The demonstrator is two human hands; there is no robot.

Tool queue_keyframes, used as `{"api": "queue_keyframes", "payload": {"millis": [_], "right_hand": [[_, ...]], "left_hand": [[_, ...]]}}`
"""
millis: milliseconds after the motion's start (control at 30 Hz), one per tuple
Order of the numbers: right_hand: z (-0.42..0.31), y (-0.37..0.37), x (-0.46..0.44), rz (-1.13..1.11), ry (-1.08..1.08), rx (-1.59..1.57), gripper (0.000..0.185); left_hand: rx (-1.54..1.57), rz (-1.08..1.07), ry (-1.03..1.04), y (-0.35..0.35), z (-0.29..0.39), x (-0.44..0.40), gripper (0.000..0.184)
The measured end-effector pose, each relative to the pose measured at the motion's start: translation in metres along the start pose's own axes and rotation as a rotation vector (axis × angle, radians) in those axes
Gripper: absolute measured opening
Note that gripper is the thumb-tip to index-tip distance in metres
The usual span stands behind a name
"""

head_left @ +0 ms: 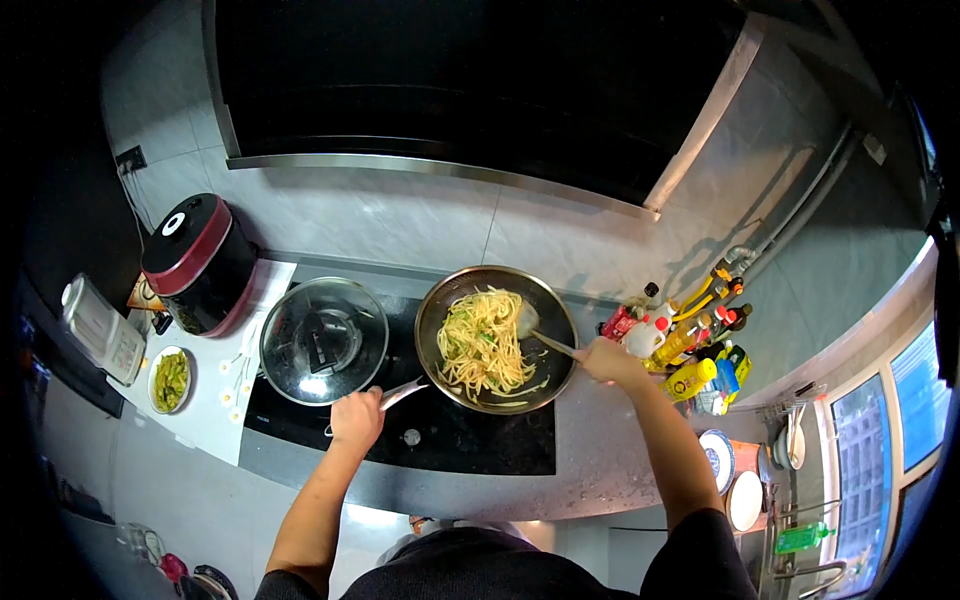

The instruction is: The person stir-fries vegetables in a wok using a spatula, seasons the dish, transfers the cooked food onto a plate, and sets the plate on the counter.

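A wok [553, 385] sits on the right side of the black cooktop [500, 440]. Pale noodles [480, 340] with bits of green lie in it, mostly toward its left. My left hand [357, 420] is closed around the wok's metal handle [404, 392]. My right hand [608, 361] grips the handle of a spatula [550, 342], whose rounded head rests inside the wok at the right edge of the noodles. Left of the wok, a glass lid [290, 345] with a dark knob covers the other burner; what lies beneath is hard to make out.
To the left stand a red and black rice cooker [210, 265], a plate of green food [170, 381] and a white container [100, 330]. Several bottles [690, 380] crowd the right wall. Plates [744, 500] lie nearer me, by the window. A range hood [450, 165] hangs above.
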State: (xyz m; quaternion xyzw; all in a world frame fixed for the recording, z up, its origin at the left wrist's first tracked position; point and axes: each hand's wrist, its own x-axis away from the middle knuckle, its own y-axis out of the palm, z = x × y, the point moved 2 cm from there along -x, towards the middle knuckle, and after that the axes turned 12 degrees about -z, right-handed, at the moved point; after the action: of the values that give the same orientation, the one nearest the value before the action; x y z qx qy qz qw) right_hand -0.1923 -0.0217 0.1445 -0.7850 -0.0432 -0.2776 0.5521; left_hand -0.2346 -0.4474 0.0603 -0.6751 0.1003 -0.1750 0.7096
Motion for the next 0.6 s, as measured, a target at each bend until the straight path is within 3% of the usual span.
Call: {"api": "queue_keyframes", "payload": {"millis": [100,267,400,500,600], "right_hand": [[0.014,0.034,-0.022,0.139,-0.337,-0.070,0.031],[0.010,-0.017,0.054,0.230,-0.287,0.014,0.029],[0.039,-0.018,-0.006,0.269,-0.100,0.118,0.027],[0.008,-0.013,-0.054,0.200,-0.263,0.067,0.028],[-0.054,-0.026,-0.030,0.158,-0.290,0.030,0.026]], "left_hand": [[0.005,0.005,0.016,-0.003,0.000,0.001,0.013],[0.010,0.013,0.015,0.000,-0.001,0.000,0.013],[0.007,-0.010,0.005,-0.003,0.000,-0.001,0.014],[-0.023,-0.024,-0.004,-0.003,0.000,-0.002,0.013],[-0.034,-0.020,-0.007,-0.001,-0.001,-0.002,0.012]]}}
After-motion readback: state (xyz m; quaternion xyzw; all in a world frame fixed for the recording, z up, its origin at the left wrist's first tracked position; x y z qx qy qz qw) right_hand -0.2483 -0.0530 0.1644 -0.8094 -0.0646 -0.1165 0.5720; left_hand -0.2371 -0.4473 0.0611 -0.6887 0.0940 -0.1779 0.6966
